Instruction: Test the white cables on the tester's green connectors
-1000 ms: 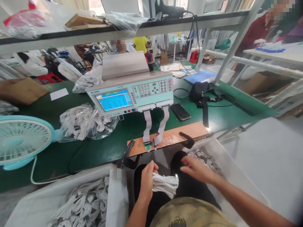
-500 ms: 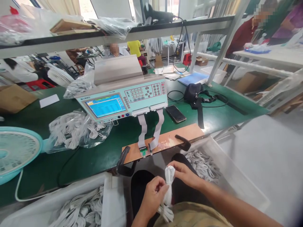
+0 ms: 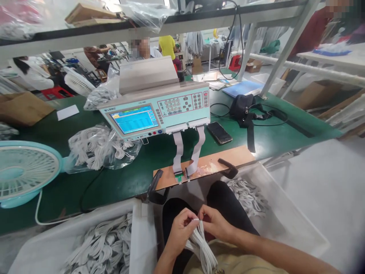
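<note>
In the head view, the left hand [image 3: 179,231] grips a bundle of white cables [image 3: 203,249] over the lap, while the right hand [image 3: 216,224] pinches one cable end at the bundle's top. The step in hand looks like singling out one connector. Carrying it to the test board [image 3: 203,167] at the green bench [image 3: 119,182] edge calls for a steady pinch.

A bundle of white cables [image 3: 201,245] sits over the person's lap, below the bench edge. Its strands are gathered at the top, where 1 end [image 3: 196,220] pokes out sideways, and they fan downward and to the right, hanging loose in long loops against the dark trousers and olive shirt.
</note>
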